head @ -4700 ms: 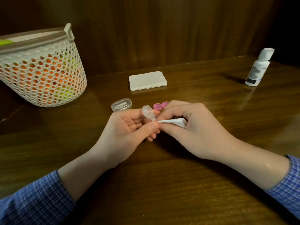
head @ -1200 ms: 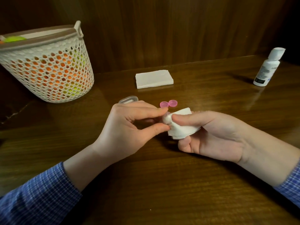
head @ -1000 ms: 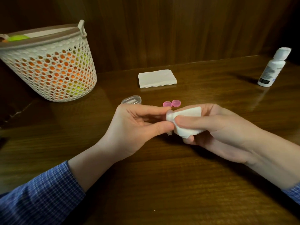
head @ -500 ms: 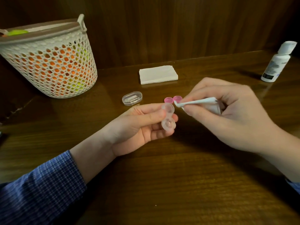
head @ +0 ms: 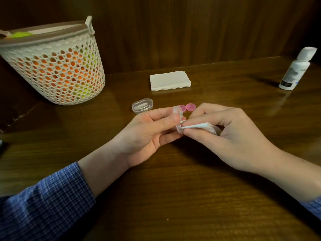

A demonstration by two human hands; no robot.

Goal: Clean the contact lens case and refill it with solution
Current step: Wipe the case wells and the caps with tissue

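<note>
Right hand (head: 231,134): fingers pinched on twisted white tissue (head: 201,126), tip now back inside lower well of clear plastic double-well lens case (head: 178,120), lifted clear half a second ago. Left hand (head: 147,131): thumb and fingers gripping case at its middle, held on edge above wooden table (head: 173,197). Wiping stage resumed, refill not begun. Behind: two pink round caps (head: 187,107), folded white tissue stack (head: 170,80); white solution bottle (head: 295,70) far right, untouched.

Both forearms are bare below pushed-up blue checked sleeves (head: 45,202).
</note>
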